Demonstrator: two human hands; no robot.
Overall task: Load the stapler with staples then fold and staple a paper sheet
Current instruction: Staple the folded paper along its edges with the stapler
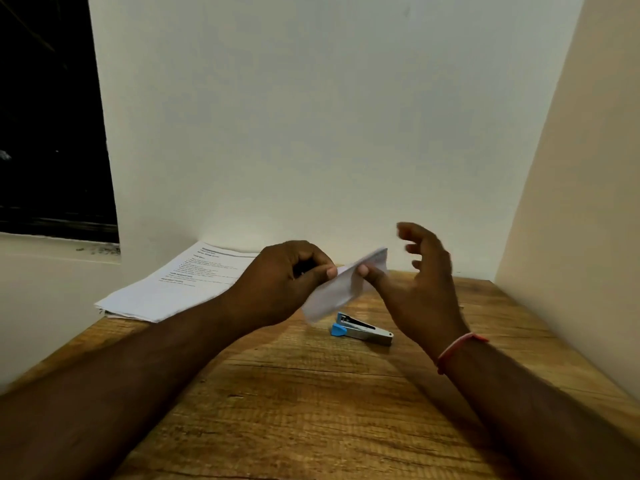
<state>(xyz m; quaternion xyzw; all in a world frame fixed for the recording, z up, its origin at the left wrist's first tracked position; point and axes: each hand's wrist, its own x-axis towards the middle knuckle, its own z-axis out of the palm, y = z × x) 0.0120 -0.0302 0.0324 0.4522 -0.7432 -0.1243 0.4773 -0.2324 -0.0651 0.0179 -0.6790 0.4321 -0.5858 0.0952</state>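
A folded white paper sheet (341, 287) hangs in the air above the wooden table (311, 393). My left hand (287, 282) pinches its left edge between thumb and fingers. My right hand (422, 282) has its thumb pressed on the paper's middle, while its fingers are spread apart and lifted off. A small stapler (362, 330) with a blue end and a metal body lies flat on the table just below the paper, touched by neither hand.
A stack of printed sheets (176, 285) lies at the table's back left, overhanging the edge. White walls close in behind and on the right. A dark window (48, 126) is at the left. A red thread band circles my right wrist.
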